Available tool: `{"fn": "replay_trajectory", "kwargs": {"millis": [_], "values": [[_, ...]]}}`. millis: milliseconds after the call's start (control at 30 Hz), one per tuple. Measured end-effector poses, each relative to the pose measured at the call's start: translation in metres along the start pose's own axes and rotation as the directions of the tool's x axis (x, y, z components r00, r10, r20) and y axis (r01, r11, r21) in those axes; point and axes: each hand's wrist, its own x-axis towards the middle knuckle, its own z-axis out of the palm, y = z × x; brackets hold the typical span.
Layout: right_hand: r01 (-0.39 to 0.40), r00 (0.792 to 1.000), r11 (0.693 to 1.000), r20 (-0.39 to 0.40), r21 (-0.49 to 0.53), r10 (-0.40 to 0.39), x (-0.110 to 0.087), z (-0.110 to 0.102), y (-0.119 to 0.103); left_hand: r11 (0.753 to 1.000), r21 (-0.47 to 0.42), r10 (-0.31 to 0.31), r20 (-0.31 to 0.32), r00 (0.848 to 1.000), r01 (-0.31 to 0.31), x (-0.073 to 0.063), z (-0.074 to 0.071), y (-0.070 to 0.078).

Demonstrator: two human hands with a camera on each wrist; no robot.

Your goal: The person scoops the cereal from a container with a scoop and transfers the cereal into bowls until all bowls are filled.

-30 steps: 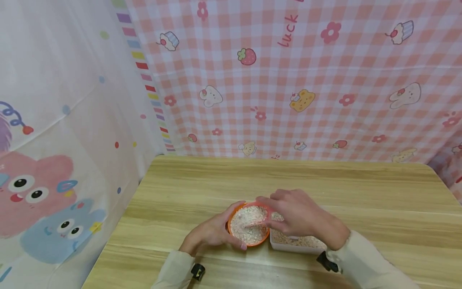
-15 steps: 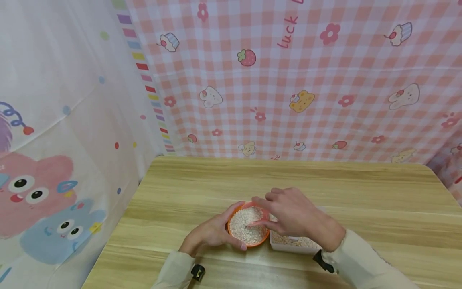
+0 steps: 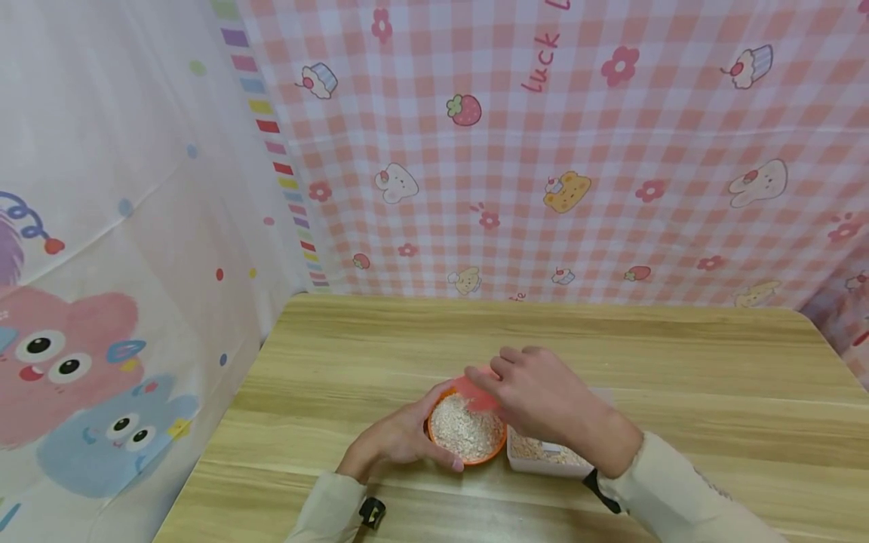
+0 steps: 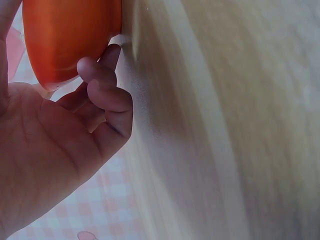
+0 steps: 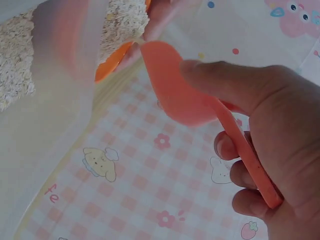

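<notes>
An orange bowl (image 3: pixel 485 458) filled with pale oat flakes (image 3: pixel 463 431) stands on the table. My left hand (image 3: pixel 406 433) holds it from the left, thumb along the near rim and fingers round the far side. In the left wrist view, some fingers curl beside the smooth orange wall of the bowl (image 4: pixel 70 42). My right hand (image 3: pixel 543 392) grips the handle of a coral-pink scoop (image 5: pixel 172 87), its thumb lying on the scoop's head. The scoop is tilted over the bowl's far right rim, overlapping the oats in the head view.
Right beside the bowl, partly under my right forearm, sits a translucent plastic box (image 3: pixel 548 468) with more oats inside. The wooden table (image 3: pixel 380 332) ends at a pink checked cloth (image 3: pixel 516 136) behind and a white printed cloth (image 3: pixel 156 249) on the left.
My right hand has tipped the scoop up from the oats toward the bowl's far rim, shifting slightly left and away from me. The left hand and bowl have stayed put.
</notes>
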Motion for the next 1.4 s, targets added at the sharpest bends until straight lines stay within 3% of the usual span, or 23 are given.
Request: {"fn": "replay_trajectory", "kwargs": {"millis": [233,533,833,1167,1400], "values": [[-0.007,1.000,0.998,-0.007,-0.064,0.007,-0.004,0.000,0.001,1.000,-0.013,0.002,-0.003,1.000,-0.002,0.001,0.000,-0.002],[-0.067,0.997,0.998,-0.038,-0.002,0.067,-0.023,-0.007,0.013,0.999,-0.030,0.017,0.006,1.000,-0.017,0.002,0.000,-0.002],[-0.170,0.985,0.984,-0.003,0.059,0.170,-0.057,-0.011,0.024,1.000,-0.007,-0.002,-0.003,1.000,0.002,0.000,0.001,-0.001],[-0.304,0.951,0.936,0.115,0.178,0.287,-0.089,-0.008,0.021,1.000,0.010,0.017,0.000,1.000,-0.017,0.000,0.000,-0.001],[-0.371,0.921,0.892,0.225,0.258,0.318,-0.103,0.011,0.017,1.000,0.022,0.012,0.003,1.000,-0.012,0.000,0.000,-0.002]]}}
